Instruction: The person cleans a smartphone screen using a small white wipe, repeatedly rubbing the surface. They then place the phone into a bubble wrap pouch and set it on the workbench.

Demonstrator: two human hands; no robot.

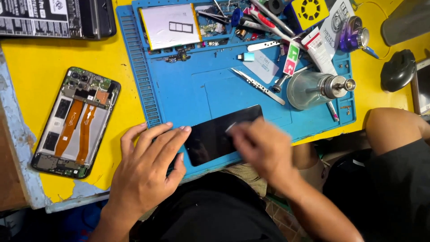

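Note:
A black phone screen panel [215, 134] lies face up on the blue work mat [179, 89] near its front edge. My left hand [145, 172] lies flat with fingers spread, its fingertips pressing the panel's left end. My right hand [260, 150] is blurred with motion over the panel's right half, fingers curled; a small pale piece shows at its fingertips [230, 128], too blurred to identify.
An opened phone body [76, 121] with orange ribbon cables lies on the yellow table at left. Tweezers [257, 85], a flat battery [172, 24], a metal dispenser bottle [316, 89] and several tools crowd the mat's far side. A black mouse [397, 69] sits at right.

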